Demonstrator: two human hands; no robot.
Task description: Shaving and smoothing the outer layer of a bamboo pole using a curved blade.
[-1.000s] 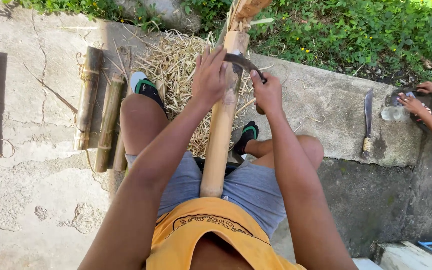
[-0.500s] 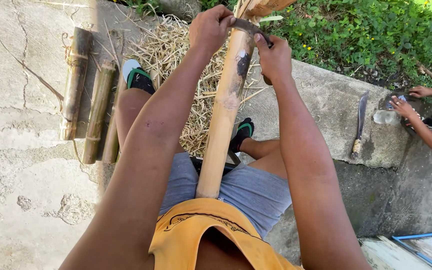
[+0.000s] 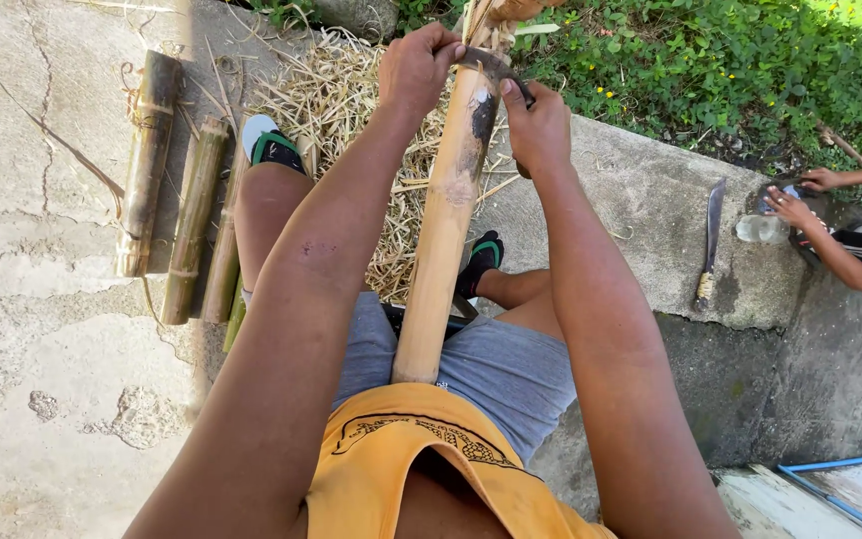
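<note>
Head view: outdoor cracked concrete ground [image 3: 42,399] beside a raised concrete ledge [image 3: 650,230] and green weeds [image 3: 750,70].
Left hand [image 3: 419,68] and right hand [image 3: 539,130] are each closed on an end of a curved blade [image 3: 491,66] set across a bamboo pole [image 3: 446,220] propped between the knees. Straw shavings [image 3: 336,100] and cut bamboo lengths [image 3: 147,165] lie alongside; a long knife [image 3: 712,240] rests on the ledge.

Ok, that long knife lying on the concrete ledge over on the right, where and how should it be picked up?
Take the long dark-bladed knife by its pale handle, the end nearest the ledge's front edge. It lies flat on the grey concrete ledge, blade pointing away toward the grass, so a hand probably best comes from the near side and closes over the handle, clear of the blade.
</note>
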